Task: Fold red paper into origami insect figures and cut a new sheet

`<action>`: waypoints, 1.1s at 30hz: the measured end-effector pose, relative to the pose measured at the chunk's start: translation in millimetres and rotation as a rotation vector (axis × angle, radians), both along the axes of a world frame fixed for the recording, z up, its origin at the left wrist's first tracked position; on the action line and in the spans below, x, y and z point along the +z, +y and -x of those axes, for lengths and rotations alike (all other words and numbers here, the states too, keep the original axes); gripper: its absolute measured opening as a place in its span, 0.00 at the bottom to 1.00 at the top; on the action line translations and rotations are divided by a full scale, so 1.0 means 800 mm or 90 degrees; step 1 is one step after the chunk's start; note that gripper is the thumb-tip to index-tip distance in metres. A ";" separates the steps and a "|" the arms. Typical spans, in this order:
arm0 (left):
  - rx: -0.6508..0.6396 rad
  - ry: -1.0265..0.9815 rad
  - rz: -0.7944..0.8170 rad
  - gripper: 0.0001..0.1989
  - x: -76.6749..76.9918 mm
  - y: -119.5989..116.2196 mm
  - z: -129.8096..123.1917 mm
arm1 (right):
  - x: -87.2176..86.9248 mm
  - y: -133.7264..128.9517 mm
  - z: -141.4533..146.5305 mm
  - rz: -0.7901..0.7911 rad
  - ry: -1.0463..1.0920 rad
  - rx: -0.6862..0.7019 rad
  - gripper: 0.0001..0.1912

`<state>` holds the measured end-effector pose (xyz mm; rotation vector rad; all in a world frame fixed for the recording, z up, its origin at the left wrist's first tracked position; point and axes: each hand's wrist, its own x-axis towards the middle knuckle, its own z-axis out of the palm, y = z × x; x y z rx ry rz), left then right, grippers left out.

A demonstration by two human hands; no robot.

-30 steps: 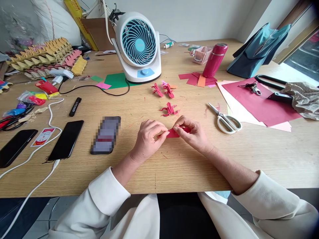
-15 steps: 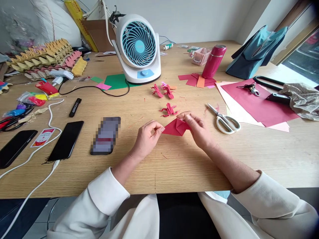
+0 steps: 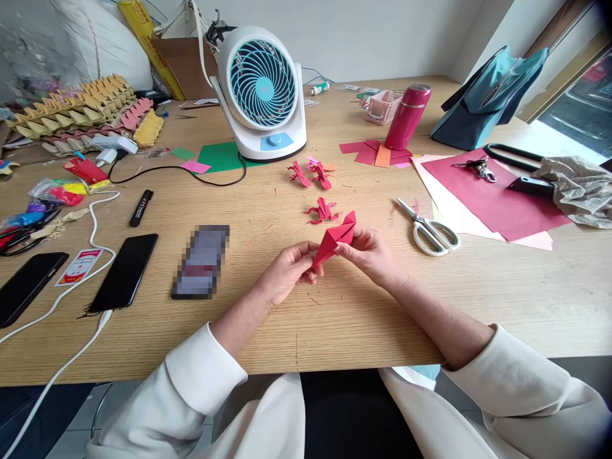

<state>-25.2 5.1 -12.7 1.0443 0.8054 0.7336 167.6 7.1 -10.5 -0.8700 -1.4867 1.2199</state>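
Observation:
A folded piece of red paper is held between both hands, raised and tilted over the table. My left hand pinches its lower left end with thumb and fingers. At its right side my right hand grips the edge, the thumb lying on the front face. Just behind the paper lies a red folded paper figure with thin limbs. Two similar figures, a left one and a right one, rest farther back. White-handled scissors lie partly spread to the right of my right hand.
A white fan stands at the back. Phones, a black marker and a white cable lie left. On the right are a red sheet, keys, a pink flask and a blue bag.
The folded red paper has turned from lying nearly flat to tilted upward, its point now up. My left hand has rolled over and shifted its hold; my right thumb has come onto the front.

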 end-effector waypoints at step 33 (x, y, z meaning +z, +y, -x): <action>0.127 0.309 -0.350 0.05 0.003 -0.010 -0.007 | -0.018 0.006 0.008 0.106 0.112 -0.017 0.19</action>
